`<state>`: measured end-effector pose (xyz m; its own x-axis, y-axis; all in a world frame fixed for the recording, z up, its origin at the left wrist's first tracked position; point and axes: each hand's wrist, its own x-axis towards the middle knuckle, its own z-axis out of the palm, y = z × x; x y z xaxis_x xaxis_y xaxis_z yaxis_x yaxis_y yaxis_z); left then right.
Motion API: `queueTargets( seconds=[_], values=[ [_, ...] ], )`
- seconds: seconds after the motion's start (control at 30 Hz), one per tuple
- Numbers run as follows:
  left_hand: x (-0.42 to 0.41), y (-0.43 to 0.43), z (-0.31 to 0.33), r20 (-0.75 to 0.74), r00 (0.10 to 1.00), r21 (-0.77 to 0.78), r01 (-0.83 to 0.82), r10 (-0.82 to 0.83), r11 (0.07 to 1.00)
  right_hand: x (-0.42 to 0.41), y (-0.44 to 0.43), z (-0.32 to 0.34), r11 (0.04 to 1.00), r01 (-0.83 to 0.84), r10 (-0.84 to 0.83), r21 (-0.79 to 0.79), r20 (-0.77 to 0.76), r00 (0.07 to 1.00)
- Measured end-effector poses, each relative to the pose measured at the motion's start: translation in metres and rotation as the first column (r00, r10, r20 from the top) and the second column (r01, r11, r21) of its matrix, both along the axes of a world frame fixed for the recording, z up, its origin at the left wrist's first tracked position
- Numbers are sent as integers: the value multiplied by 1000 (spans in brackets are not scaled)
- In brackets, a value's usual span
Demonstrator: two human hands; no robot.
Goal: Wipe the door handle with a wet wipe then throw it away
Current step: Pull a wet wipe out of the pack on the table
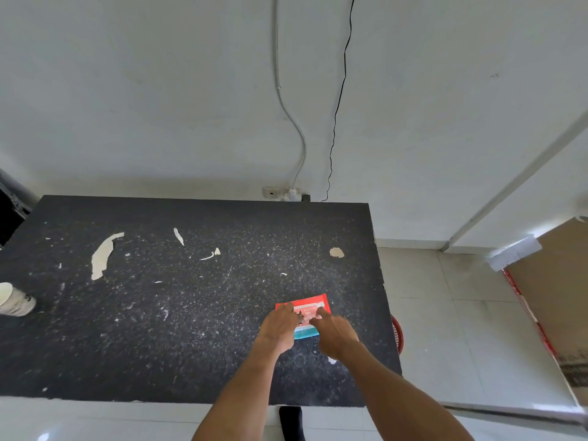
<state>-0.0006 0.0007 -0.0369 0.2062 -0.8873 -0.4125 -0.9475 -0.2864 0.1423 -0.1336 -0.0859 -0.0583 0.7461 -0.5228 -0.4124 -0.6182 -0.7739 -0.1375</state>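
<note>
Reaching forward with both arms, I have my two hands on the wet wipe pack (303,314), which lies flat on the black table (159,313) near its right edge. The pack is red on the far part and has a light blue strip on the near end. My left hand (280,329) lies on the left side of the pack with the fingers spread over it, pressing and not closed around it. My right hand (334,334) comes from the right, and its fingertips (322,311) touch the top of the pack near the middle; I cannot tell if they pinch something there. The table surface is worn, with pale patches where the coating is gone. A white paper cup (14,300) lies on its side at the left edge of the table, well apart from my hands. Just beside the right edge of the table, low on the tiled floor, a part of a red basket (398,334) shows. On the white wall behind the table is a socket (270,192) with two cables going up.
</note>
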Motion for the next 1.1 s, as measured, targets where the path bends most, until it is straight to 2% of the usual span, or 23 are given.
queueTargets(
  seconds=[0.27,0.6,0.9,1.1],
  values=[
    [-5,1,2,20,1000,9,-4,3,1000,8,-1,4,1000,24,-24,6,2,1000],
    [-1,0,8,-63,993,1,-100,100,995,10,2,13,976,191,-199,105,79,977],
    [-4,-1,31,-68,989,-14,-133,132,991,9,1,44,951,291,-305,101,166,938],
    [-8,2,56,-81,985,-73,-160,154,984,6,7,74,950,298,-312,95,218,925]
  ],
)
